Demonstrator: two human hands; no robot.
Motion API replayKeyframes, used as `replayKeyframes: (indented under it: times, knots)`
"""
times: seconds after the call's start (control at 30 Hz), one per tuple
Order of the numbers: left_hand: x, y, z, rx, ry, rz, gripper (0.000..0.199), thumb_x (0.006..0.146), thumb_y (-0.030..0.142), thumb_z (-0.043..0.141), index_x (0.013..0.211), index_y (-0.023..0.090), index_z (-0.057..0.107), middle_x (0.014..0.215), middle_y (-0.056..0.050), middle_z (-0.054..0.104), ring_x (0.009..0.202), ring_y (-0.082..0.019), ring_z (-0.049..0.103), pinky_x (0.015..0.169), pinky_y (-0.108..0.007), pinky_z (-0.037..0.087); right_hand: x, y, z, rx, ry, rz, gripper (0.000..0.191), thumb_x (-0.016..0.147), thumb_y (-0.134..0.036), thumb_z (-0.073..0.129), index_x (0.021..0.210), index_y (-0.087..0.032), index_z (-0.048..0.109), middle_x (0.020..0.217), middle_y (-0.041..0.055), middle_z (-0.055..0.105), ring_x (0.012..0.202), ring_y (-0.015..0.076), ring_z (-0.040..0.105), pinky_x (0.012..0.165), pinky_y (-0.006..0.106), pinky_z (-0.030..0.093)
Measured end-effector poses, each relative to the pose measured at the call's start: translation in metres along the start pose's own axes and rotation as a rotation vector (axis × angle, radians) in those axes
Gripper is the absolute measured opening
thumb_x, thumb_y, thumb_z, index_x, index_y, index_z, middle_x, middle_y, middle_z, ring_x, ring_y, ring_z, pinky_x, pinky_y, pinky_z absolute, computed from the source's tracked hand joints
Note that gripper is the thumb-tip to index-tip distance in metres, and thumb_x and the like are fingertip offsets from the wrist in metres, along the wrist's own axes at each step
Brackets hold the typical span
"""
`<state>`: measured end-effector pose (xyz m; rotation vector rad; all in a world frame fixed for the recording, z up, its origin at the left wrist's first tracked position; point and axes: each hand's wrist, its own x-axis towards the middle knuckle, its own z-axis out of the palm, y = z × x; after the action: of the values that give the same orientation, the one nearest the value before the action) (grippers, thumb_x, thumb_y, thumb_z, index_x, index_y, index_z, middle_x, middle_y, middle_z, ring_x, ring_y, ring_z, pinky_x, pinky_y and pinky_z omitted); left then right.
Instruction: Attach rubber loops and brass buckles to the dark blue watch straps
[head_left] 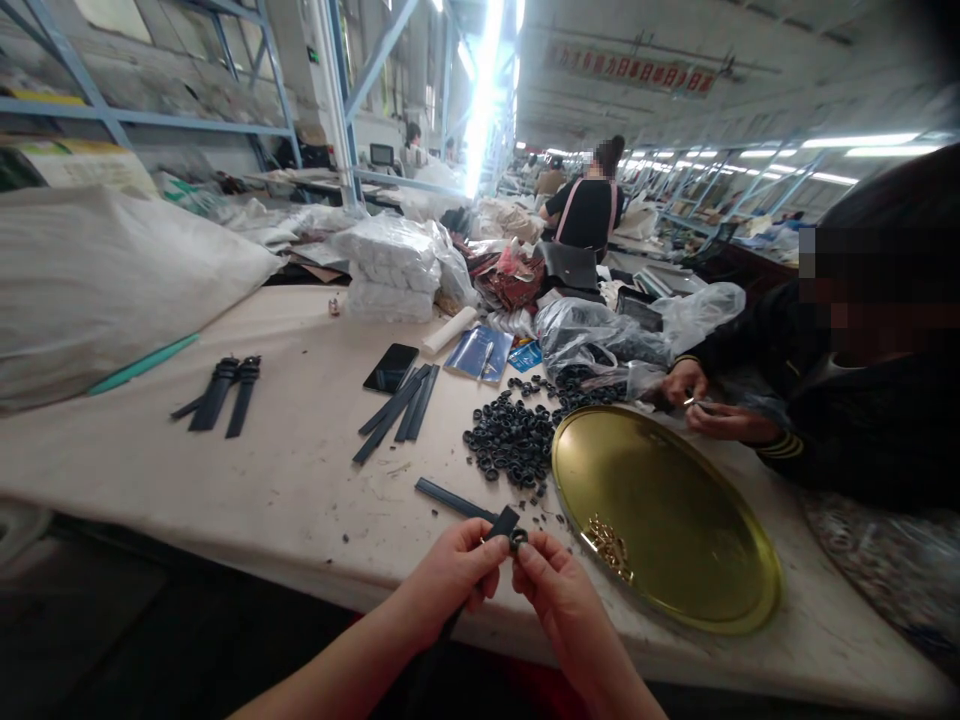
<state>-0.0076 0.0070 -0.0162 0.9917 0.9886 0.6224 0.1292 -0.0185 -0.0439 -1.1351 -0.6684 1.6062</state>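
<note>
My left hand (461, 565) pinches a dark strap (504, 522) near its end, over the table's front edge. Close beside it, my right hand (551, 575) holds a small black loop (518, 538) between thumb and fingertips, against the strap. Another dark strip (454, 497) lies just behind my hands. Beyond it is a pile of small black loops (510, 435). To the right, a round gold tray (675, 500) bears a small heap of gold metal pieces (611, 548).
Dark strips (397, 412) and a phone (391, 367) lie mid-table; looped straps (225, 395) lie left. Plastic-wrapped bundles (394, 265) and bags (592, 335) line the back. At right, another person's hands (712, 405) hold a small piece beside the tray.
</note>
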Motion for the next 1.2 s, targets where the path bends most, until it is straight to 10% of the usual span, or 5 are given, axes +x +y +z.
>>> replayKeyframes:
  times: [0.2,0.43,0.6,0.9,1.2]
  knots:
    - [0.002,0.004,0.005,-0.132,-0.058,-0.055,0.032,0.070,0.045,0.055,0.069,0.015,0.044,0.040,0.008,0.039,0.033,-0.003,0.025,0.034,-0.016,0.016,0.001,-0.002,-0.007,-0.357,0.070,-0.174,0.036,0.063,-0.050,0.064,0.069,-0.016,0.051,0.057,-0.0022,0.050,0.054,0.0100,0.044,0.054,0.024,0.037]
    - [0.016,0.004,0.007,-0.004,0.003,-0.102,0.030,0.071,0.044,0.054,0.070,0.016,0.043,0.041,0.009,0.037,0.035,-0.004,0.027,0.034,-0.016,0.019,0.004,-0.014,-0.019,-1.084,-0.002,-0.738,0.011,0.081,-0.023,0.049,0.089,-0.023,0.056,0.095,0.0032,0.057,0.088,0.0130,0.053,0.077,0.025,0.042]
    - [0.031,0.000,0.004,0.153,0.023,-0.086,0.034,0.073,0.050,0.048,0.073,0.017,0.043,0.042,0.008,0.039,0.034,-0.005,0.030,0.034,-0.016,0.022,0.020,-0.018,-0.024,-1.012,-0.022,-0.600,0.009,0.080,-0.025,0.050,0.078,-0.020,0.056,0.082,0.0030,0.057,0.078,0.0141,0.053,0.071,0.027,0.040]
    - [0.040,0.010,0.004,0.576,0.086,0.158,0.034,0.084,0.044,0.036,0.066,0.017,0.044,0.049,0.005,0.042,0.047,-0.008,0.040,0.047,-0.019,0.030,0.034,-0.022,-0.031,0.334,-0.058,0.136,0.024,0.063,-0.027,0.072,0.074,-0.017,0.053,0.065,-0.0059,0.053,0.058,0.0026,0.046,0.060,0.016,0.041]
    - [0.037,0.000,0.006,0.833,0.050,0.210,0.026,0.084,0.035,0.037,0.071,0.018,0.052,0.059,0.002,0.048,0.056,-0.011,0.044,0.053,-0.021,0.027,0.033,-0.011,-0.034,0.124,0.024,0.029,0.029,0.063,-0.037,0.071,0.068,-0.016,0.052,0.059,-0.0056,0.051,0.055,0.0043,0.045,0.058,0.017,0.038]
